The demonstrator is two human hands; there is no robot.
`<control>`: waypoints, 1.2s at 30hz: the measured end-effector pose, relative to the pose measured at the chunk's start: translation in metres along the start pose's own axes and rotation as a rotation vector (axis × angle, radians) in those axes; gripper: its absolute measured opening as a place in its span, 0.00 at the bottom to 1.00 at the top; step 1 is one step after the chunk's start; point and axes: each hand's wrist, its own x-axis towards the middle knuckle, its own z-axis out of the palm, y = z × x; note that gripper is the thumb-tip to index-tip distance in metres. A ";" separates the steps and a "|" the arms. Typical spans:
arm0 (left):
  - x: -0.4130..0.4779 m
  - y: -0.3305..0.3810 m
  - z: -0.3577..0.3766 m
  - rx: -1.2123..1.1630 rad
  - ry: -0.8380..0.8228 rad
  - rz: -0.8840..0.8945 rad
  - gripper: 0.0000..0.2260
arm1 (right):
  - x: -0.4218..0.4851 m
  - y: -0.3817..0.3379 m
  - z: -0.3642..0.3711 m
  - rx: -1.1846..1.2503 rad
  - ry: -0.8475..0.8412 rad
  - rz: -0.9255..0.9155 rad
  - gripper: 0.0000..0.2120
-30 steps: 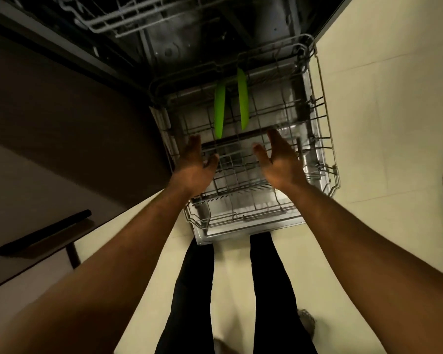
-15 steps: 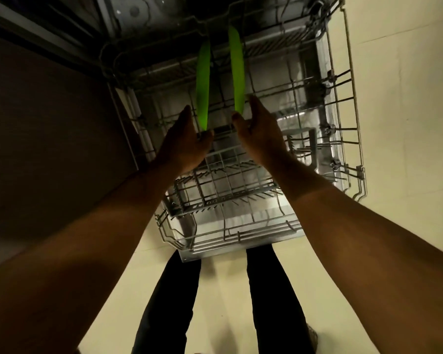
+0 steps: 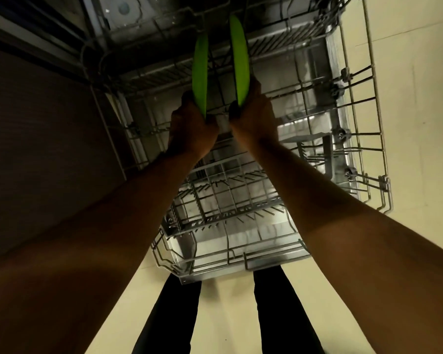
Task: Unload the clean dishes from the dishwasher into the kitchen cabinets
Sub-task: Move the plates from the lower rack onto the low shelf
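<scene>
Down in the rack (image 3: 368,103) two green plates stand on edge, side by side with a gap between them, their thin rims toward us. We call them the left plate (image 3: 200,72) and the right plate (image 3: 239,62). Both sit in the far half of the rack, upright between the wire prongs, and we cannot tell whether their lower edges rest on the wires or are just clear of them.

Our left hand (image 3: 191,129) has its grip closed on the near lower edge of the left plate, with the fingers on the outer face. Our right hand (image 3: 253,116) holds the right plate the same way, its thumb (image 3: 234,111) on the inner face and the fingers curled round the outer side. The two hands are close together but apart, and both forearms reach forward over the near half of the rack.

That near half shows only bare wire prongs, with grey metal beneath the wires. To the left stands a dark cabinet front (image 3: 36,149). To the right and below lies a pale tiled floor (image 3: 419,72), where our legs (image 3: 179,315) in black trousers stand just beside the rack's near edge.
</scene>
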 end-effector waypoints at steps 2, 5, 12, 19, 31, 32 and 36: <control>-0.004 0.003 -0.003 0.016 -0.015 0.004 0.22 | 0.002 -0.009 -0.003 0.001 -0.007 0.045 0.24; -0.006 0.014 -0.012 0.036 -0.007 -0.027 0.19 | 0.000 -0.023 -0.014 -0.033 -0.012 0.099 0.20; -0.019 0.041 -0.053 0.050 -0.001 -0.186 0.20 | -0.021 -0.047 -0.058 -0.038 -0.024 0.159 0.19; -0.069 0.053 -0.110 0.033 -0.092 -0.176 0.20 | -0.066 -0.069 -0.111 0.015 -0.100 0.248 0.16; -0.203 0.075 -0.224 -0.018 -0.173 -0.293 0.15 | -0.188 -0.126 -0.188 -0.102 -0.196 0.262 0.14; -0.217 0.079 -0.233 -0.028 -0.173 -0.291 0.16 | -0.199 -0.133 -0.199 -0.117 -0.202 0.252 0.14; -0.263 0.094 -0.263 -0.073 -0.194 -0.286 0.17 | -0.240 -0.149 -0.231 -0.160 -0.223 0.211 0.14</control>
